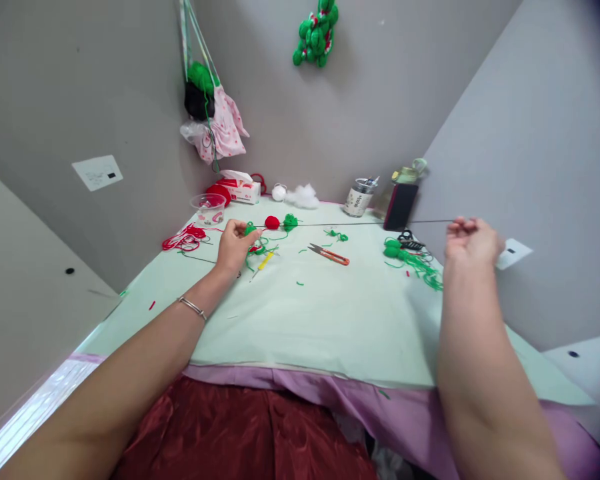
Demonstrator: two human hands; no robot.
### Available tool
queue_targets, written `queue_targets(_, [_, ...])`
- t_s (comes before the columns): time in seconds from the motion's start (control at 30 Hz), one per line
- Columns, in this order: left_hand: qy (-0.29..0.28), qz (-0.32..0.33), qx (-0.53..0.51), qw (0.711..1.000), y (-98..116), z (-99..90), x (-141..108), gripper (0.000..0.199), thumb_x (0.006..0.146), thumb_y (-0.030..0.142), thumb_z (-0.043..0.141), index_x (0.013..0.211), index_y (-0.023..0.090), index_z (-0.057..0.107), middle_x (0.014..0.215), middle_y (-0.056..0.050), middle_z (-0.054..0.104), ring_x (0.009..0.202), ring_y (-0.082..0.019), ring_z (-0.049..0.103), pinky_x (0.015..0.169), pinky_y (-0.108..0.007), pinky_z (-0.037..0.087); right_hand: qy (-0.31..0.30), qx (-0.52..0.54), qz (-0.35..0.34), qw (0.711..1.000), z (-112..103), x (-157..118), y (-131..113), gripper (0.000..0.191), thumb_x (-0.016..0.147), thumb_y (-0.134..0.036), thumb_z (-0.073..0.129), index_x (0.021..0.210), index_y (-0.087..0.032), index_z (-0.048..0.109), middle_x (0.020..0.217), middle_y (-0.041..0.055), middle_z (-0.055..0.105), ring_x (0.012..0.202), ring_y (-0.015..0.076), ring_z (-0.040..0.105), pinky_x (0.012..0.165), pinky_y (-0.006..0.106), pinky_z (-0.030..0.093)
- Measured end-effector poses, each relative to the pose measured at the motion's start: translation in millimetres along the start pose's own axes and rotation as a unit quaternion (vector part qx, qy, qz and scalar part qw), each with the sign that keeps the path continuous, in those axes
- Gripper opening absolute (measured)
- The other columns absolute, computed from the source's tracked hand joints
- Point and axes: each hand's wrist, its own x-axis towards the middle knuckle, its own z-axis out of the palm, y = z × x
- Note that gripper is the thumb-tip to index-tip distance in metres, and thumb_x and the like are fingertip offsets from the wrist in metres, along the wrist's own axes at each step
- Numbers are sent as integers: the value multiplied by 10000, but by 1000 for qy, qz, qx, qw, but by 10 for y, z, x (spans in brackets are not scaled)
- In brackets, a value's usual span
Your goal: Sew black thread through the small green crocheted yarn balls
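Your left grip [235, 243] pinches the green piece [251, 229] over the left of the tabletop [285, 327]; your right grip [473, 240] is narrow, holding the dark thread [433, 221] taut above the far right. Beyond your left grip, a clear tub [211, 208] shows pinkish-red shapes, whether contents or print I cannot tell. The tissue box [246, 194] has a tissue [237, 176] poking out, and pens [373, 181] stand in the pot [357, 203].

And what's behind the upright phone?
A green-topped bottle: it shows above the phone and to its left; the rest is covered. The dark thread shows on both sides, but whether it passes behind the phone can't be told.
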Motion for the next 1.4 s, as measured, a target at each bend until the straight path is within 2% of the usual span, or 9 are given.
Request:
queue_targets(0.07, [-48,-20,-22,998,19,34,-61,399,656,330,804,874,203,494,773,48,572,621,-103,585,620,-249,480,97,34,-17,995,-5,-25,-21,390,838,-619,568,668,-288,451,472,-24,249,553,205,453,542,365,320])
queue_targets(0.17, [-140,-21,-19,990,46,98,-194,397,675,354,809,941,201,557,823,35,602,610,-98,597,588,-243,486,164,78,20,983,393,-98,-143,147,863,-361,613,791,-250,549,518,-39,371,542,134,447,534,304,327])
queue_targets(0.37, [-240,-33,-26,970,121,150,-358,404,675,370,836,968,185,628,871,11,645,701,-121,632,733,-291,544,-95,4,34,995,1564,-446,-309,169,770,-316,734,832,-160,718,747,31,641,621,127,544,600,288,418])
queue_targets(0.53, [-311,-53,-43,948,161,162,-408,438,781,432,758,1124,177,664,1049,-65,707,877,-192,703,913,-375,534,-184,-123,-21,975,1939,-690,-253,176,840,-314,685,926,-182,761,782,23,609,686,135,533,679,298,416])
queue_targets(0.8, [-203,-53,-16,978,62,120,-283,416,718,405,794,1048,177,681,960,-51,719,804,-191,709,805,-335,544,-229,115,60,965,1604,-573,-484,141,773,-305,691,726,-174,673,691,9,574,583,112,485,550,273,356])
queue_targets(0.97, [-71,-20,-27,997,76,33,-95,326,687,303,780,960,171,663,973,-33,692,746,-150,694,769,-316,559,-75,273,-24,959,1051,-397,-689,255,716,-301,701,574,-208,510,612,-28,351,520,91,318,489,278,210])
queue_targets(1.1, [-46,-33,-64,996,120,23,-69,318,698,244,773,982,161,655,936,-21,668,728,-134,695,747,-301,569,-4,231,-18,973,850,-344,-642,369,708,-425,717,554,-233,442,637,-30,291,554,101,289,512,289,204])
queue_targets(1.27, [-123,-106,-156,974,155,21,-107,347,758,259,773,1062,176,626,832,11,663,724,-112,691,796,-286,584,-200,111,77,970,929,-404,-535,285,808,-477,714,832,-195,681,638,10,529,560,122,481,511,280,313])
queue_targets(1.4, [-197,-132,-192,952,195,31,-158,328,812,295,750,1105,187,648,886,-1,683,745,-98,693,827,-259,580,-322,62,85,941,1176,-486,-512,403,895,-424,655,1209,-171,662,690,9,605,633,130,552,546,260,386])
